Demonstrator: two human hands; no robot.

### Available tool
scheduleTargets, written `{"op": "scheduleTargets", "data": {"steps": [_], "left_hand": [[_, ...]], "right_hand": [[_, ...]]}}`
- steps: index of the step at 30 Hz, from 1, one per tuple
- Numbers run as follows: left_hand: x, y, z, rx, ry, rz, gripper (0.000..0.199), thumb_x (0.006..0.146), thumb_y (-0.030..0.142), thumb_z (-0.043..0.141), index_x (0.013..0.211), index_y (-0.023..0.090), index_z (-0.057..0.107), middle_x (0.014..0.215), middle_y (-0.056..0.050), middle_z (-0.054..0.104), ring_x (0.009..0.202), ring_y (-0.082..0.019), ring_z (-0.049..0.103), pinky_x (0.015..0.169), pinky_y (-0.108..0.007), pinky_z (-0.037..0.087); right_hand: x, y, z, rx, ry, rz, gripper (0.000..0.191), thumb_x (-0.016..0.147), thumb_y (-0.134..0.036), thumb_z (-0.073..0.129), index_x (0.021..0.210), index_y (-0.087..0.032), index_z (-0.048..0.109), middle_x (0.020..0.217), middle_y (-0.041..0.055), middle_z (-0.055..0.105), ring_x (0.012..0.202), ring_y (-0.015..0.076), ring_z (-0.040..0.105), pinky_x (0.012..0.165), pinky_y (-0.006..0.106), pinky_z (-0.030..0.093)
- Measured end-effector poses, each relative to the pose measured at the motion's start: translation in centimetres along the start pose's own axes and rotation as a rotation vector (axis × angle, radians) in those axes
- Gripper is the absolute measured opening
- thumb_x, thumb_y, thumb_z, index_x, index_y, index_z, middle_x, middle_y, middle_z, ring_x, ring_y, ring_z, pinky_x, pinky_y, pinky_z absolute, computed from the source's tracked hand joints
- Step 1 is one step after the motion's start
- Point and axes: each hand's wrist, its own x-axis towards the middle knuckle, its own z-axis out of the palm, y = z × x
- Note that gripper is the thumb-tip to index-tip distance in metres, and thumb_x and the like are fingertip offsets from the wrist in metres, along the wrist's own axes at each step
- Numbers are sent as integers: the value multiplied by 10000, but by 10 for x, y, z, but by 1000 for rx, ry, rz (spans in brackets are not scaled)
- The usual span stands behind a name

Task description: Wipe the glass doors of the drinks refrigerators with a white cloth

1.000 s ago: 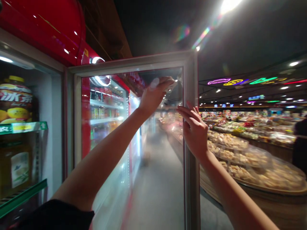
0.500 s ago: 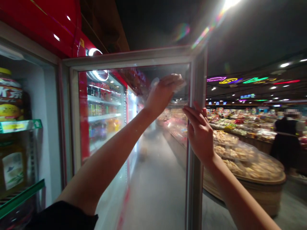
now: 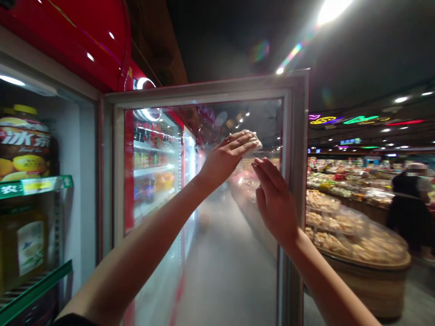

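Observation:
A glass fridge door [image 3: 297, 136] with a grey frame stands swung out in front of me. My left hand [image 3: 227, 156] lies over the upper part of the pane, its fingers pressing a pale, crumpled cloth [image 3: 258, 144] against the glass. Most of that cloth is hidden under the fingers. Just right of it and lower, my right hand [image 3: 277, 199] is open with its fingers stretched out, in front of the pane near the right frame. Nothing shows in it; whether it touches the glass I cannot tell.
On the left, the fridge's shelves hold a bottle with a yellow cap [image 3: 25, 140] and a bottle of yellowish drink [image 3: 30, 249]. Right of the door stands a rounded wooden display [image 3: 367, 280] of packed goods. A person in dark clothes [image 3: 409, 208] is farther right.
My left hand has moved down the pane with the cloth. My right hand has come off the door's right frame and shifted over the glass, closer to the left hand. The view has shifted slightly.

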Motion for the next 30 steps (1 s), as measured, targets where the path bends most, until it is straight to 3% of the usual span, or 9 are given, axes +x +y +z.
{"op": "scheduleTargets", "data": {"steps": [4,7,13,15,19,24,27,30], "left_hand": [[-7,-9,-19,47,34,-71,426,1058,60,512,1394,232,710,1486,-45,722,1446,-166,629,1251,-365,508],[-4,-9,-22,84,77,-167,498,1027,7,493,1401,252,712,1484,-23,722,1433,-166,639,1259,-363,497],[-21,4,-19,15,36,-50,422,1065,67,516,1408,226,702,1492,-47,717,1476,-156,597,1250,-358,505],[-16,2,-20,20,55,-86,417,1060,62,522,1396,227,708,1471,-41,730,1451,-161,621,1233,-355,521],[16,8,-4,23,113,-156,496,993,-29,531,1365,234,727,1449,-27,743,1437,-167,633,1268,-337,480],[32,37,24,-53,62,-12,542,960,-63,532,1367,240,722,1460,-43,733,1449,-169,621,1241,-361,516],[27,38,22,-76,26,66,515,974,-38,554,1368,254,711,1453,-40,737,1443,-148,620,1232,-355,522],[32,31,18,-61,66,-7,544,938,-62,571,1372,235,708,1464,-53,731,1449,-170,615,1246,-387,514]], "right_hand": [[-5,-1,0,-14,-61,-21,793,975,-4,480,1716,-252,343,1625,109,587,1565,291,496,1292,519,480],[-8,-3,-1,-26,-62,-41,795,973,-5,501,1719,-222,332,1636,132,573,1572,309,484,1282,533,485],[-9,-5,-17,-72,-28,-115,830,962,2,535,1731,-216,312,1548,136,658,1471,291,606,1219,466,557],[-10,-2,-27,-83,-3,-140,825,961,6,555,1722,-231,342,1496,123,697,1432,283,642,1202,445,573],[-14,10,-40,-115,57,-129,802,952,28,575,1692,-231,407,1435,126,727,1423,299,645,1207,472,566],[-20,18,-42,-115,67,-123,759,946,57,583,1649,-205,473,1408,136,738,1421,300,643,1206,462,567],[-22,17,-43,-80,81,-120,735,940,71,584,1622,-191,505,1403,144,736,1421,296,641,1209,462,563],[-22,15,-43,-62,85,-124,739,946,63,576,1634,-193,489,1406,140,737,1420,291,642,1212,466,562]]}}
